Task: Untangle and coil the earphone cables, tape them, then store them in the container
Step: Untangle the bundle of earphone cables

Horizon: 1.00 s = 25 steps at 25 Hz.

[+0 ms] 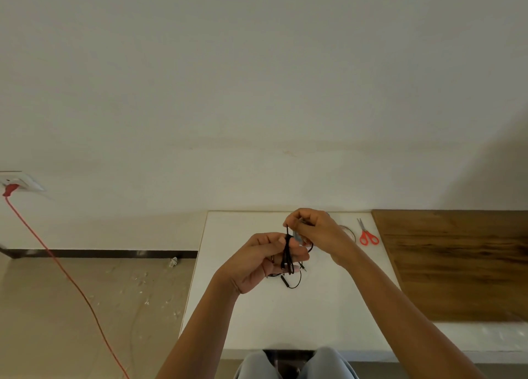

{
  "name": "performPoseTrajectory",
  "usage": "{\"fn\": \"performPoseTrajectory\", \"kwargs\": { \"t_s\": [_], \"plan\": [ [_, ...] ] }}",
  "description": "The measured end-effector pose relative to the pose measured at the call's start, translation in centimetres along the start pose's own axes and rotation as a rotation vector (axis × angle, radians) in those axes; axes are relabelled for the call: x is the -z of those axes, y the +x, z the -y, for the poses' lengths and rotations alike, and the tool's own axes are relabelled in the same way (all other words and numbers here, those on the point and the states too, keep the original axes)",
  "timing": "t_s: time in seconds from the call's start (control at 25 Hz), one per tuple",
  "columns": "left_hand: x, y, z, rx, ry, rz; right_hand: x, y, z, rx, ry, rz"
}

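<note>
A black earphone cable (288, 257) is bunched into loops above the white table (257, 315). My left hand (257, 261) grips the bundle, its fingers curled round the loops. Just above and to the right, my right hand (314, 230) pinches a strand near the top of the bundle. Loose cable with a small inline piece (285, 282) hangs below my left hand onto the table. A thin ring, perhaps tape (350, 231), shows partly behind my right hand. I see no container.
Red-handled scissors (368, 234) lie at the table's far right. A dark wooden board (457, 264) adjoins the table on the right. A red cord (57, 264) runs from a wall socket (20, 182) across the floor on the left. My knees (294, 364) are under the front edge.
</note>
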<state>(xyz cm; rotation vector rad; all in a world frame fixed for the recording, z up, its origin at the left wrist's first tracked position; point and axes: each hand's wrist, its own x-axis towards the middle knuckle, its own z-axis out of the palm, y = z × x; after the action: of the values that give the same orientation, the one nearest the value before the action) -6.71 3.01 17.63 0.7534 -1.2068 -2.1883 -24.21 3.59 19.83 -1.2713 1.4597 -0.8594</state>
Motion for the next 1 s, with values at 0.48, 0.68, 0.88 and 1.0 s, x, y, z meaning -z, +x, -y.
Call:
{"fn": "performPoseTrajectory", "kwargs": {
  "t_s": [0.48, 0.68, 0.88, 1.0],
  "plan": [
    [1.1, 0.6, -1.6, -0.175, -0.311, -0.142, -3.1, -3.5, -2.8, -0.123, 0.084, 0.112],
    [1.5, 0.8, -0.7, -0.117, -0.22, -0.202, -2.3, -5.7, -1.6, -0.124, -0.096, 0.143],
    [1.6, 1.1, -0.3, -0.071, -0.168, -0.188, -1.1, -6.7, 1.1, -0.173, -0.125, 0.237],
    [1.2, 1.2, 0.1, -0.034, -0.068, -0.149, -0.9, -6.7, 2.4, -0.071, -0.229, 0.198]
  ]
}}
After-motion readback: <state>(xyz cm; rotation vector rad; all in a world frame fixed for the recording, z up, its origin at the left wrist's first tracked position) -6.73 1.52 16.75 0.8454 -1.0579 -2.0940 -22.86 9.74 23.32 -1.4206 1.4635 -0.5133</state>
